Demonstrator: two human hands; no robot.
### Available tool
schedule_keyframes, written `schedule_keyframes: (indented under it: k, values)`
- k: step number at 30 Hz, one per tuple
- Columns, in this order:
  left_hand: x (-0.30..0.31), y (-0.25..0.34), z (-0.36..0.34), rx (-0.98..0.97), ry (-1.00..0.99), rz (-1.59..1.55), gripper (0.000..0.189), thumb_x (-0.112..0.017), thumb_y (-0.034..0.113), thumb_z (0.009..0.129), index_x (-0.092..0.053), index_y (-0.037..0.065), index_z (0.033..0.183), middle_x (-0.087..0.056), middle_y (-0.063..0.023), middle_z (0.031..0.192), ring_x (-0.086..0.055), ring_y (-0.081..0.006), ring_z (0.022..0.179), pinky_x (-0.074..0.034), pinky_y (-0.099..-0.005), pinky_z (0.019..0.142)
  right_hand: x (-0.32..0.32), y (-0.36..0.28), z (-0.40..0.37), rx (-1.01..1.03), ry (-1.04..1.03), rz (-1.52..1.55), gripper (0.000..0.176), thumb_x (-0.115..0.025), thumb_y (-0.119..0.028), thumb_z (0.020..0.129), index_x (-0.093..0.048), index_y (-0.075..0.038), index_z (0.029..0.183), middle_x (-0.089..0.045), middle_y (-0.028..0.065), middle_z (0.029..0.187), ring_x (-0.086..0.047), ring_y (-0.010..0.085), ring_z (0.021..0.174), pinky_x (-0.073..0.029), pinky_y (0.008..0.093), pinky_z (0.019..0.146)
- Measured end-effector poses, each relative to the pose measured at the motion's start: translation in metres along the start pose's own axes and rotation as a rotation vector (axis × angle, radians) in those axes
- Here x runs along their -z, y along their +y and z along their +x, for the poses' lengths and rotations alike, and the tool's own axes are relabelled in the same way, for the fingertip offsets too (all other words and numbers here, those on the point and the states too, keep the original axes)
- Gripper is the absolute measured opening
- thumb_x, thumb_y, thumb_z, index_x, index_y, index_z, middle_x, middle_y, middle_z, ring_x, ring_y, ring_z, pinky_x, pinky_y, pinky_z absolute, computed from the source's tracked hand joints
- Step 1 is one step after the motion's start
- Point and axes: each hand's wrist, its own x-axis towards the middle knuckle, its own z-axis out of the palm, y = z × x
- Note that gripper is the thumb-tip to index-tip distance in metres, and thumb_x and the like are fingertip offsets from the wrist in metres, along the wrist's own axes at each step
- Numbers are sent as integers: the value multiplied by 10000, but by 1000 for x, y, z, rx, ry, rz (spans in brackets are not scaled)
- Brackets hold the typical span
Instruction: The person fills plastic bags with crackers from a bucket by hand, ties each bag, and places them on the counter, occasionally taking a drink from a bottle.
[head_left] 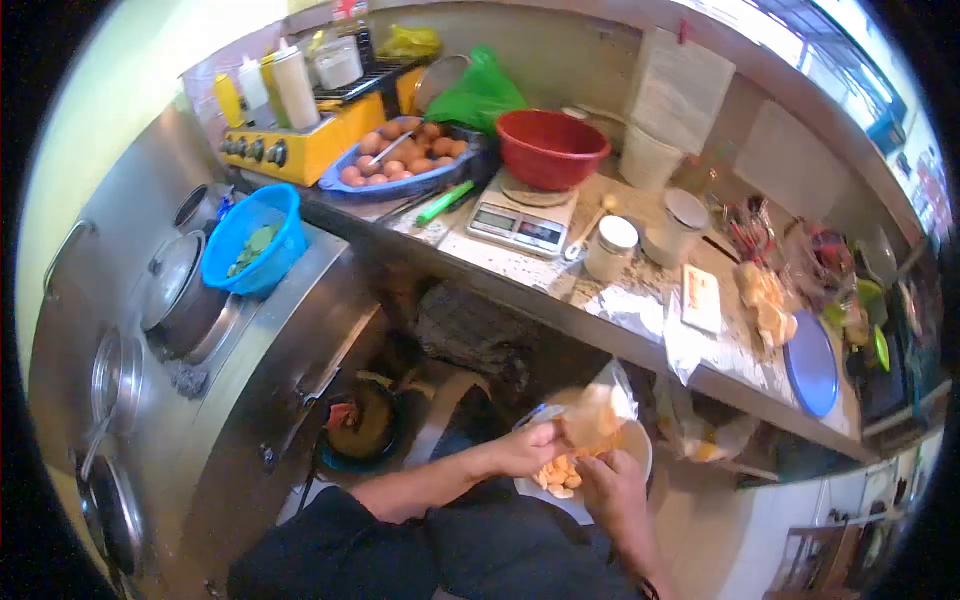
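Observation:
My left hand [527,450] is closed on a clear plastic bag [598,412] with something tan and orange in it, blurred by motion. The bag's pale open end points up and away from me. Fingers of my right hand [617,487] are curled together at the bag's lower edge; what they pinch I cannot tell. Below both hands, orange chunks [557,476] lie in a white tub [642,446], whose rim shows on the right side.
On the counter are a kitchen scale [520,230] under a red basin [553,148], a tray of eggs [400,155], a white-lidded jar [612,250] and a blue plate [811,365]. A blue basket [255,240] stands on the left. The counter edge [560,310] runs ahead of my hands.

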Motion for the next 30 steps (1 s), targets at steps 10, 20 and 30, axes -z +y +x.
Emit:
schedule_keyframes:
  k: [10, 20, 30]
  values:
    - [-12, 35, -2, 297, -149, 1041, 234, -634, 278, 811, -648, 47, 842, -670, -175, 818, -649, -357, 792, -508, -450, 701, -4, -3, -2, 247, -3, -102, 270, -726, -163, 732, -659, -89, 983, -628, 78, 1109, -555, 296, 1123, -432, 523, 962]
    - [0, 21, 10, 183, 192, 348, 132, -643, 122, 829, -611, -3, 858, -630, -80, 744, -604, -156, 670, -491, -300, 619, -10, 22, 11, 63, 67, 87, 168, -711, -155, 788, -601, -75, 887, -633, 132, 1185, -638, 301, 887, -507, 389, 726]
    - [10, 40, 28, 162, 179, 345, 102, -619, 107, 872, -590, 20, 917, -591, -42, 864, -566, -108, 742, -475, -268, 637, -3, 24, 36, 74, 193, 93, 151, -698, -185, 805, -604, -92, 878, -580, 93, 747, -534, 317, 713, -412, 423, 647]
